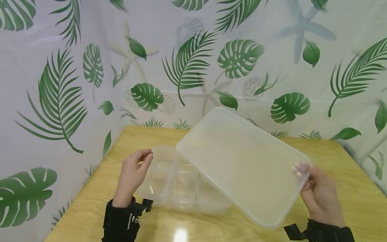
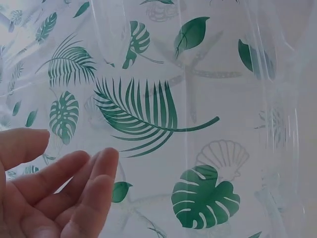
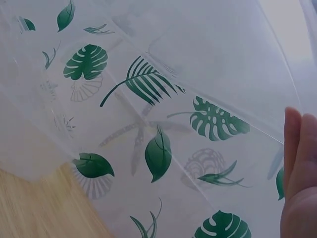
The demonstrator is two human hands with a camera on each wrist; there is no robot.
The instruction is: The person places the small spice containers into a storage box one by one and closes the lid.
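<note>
A translucent rectangular lid [image 1: 242, 161] is held up at a tilt over the right part of a clear compartmented container [image 1: 193, 206]. My right hand [image 1: 321, 191] grips the lid by its right corner, the fingertips showing through the plastic. The container rests on the table, and the lid covers part of it from view. By the container's left side my left hand [image 1: 133, 174] is raised with loosely bent fingers and nothing between them. Whether its fingertips touch the rim I cannot tell. In the left wrist view, the fingers [image 2: 101, 198] appear relaxed in front of clear plastic.
A yellow wood-grain table [image 1: 347, 174] lies under the container. Behind it and along the left hangs a white cloth [image 1: 193, 67] printed with green leaves, shells and starfish. A bright light reflection shows on the tabletop near the front.
</note>
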